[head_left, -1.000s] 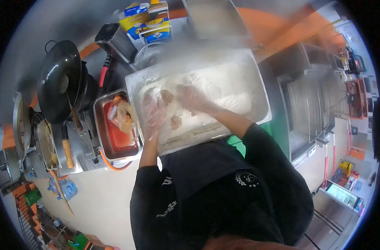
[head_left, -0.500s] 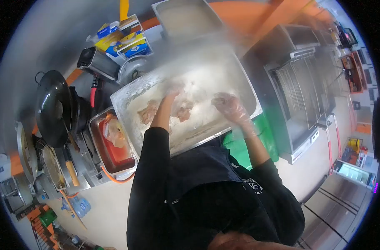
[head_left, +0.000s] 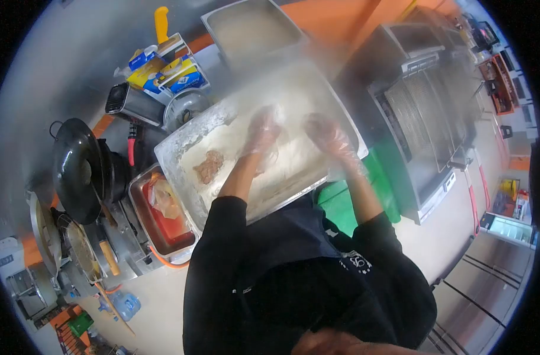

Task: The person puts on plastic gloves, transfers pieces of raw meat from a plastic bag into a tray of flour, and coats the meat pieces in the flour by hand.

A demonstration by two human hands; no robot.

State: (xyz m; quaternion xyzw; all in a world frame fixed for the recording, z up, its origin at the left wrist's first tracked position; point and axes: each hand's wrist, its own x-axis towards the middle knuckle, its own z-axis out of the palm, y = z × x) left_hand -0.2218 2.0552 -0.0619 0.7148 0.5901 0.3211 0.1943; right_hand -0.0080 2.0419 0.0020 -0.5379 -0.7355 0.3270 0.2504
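Observation:
A large metal pan [head_left: 174, 160] holds a bed of white flour [head_left: 296, 163]. My left hand [head_left: 264, 129], in a clear plastic glove, is low over the flour near the pan's middle, its fingers smeared by motion. To its right is my right hand [head_left: 324, 135], also gloved, with fingers bent toward the flour; haze hides whether they hold anything. The two hands are a short gap apart. A piece of raw meat [head_left: 209, 167] lies on the flour left of my left forearm. Another piece is mostly hidden under my left wrist.
Left of the pan stands a smaller metal tray [head_left: 141, 204] with reddish liquid and a plastic bag. A second metal pan [head_left: 222, 35] sits behind. Fryer baskets [head_left: 426, 112] are at the right, a green bin [head_left: 364, 195] below, and a black wok [head_left: 74, 163] far left.
My left hand has moved right, across the second meat piece, and now covers most of it. My right hand has shifted slightly, its fingers now pointing down toward the flour.

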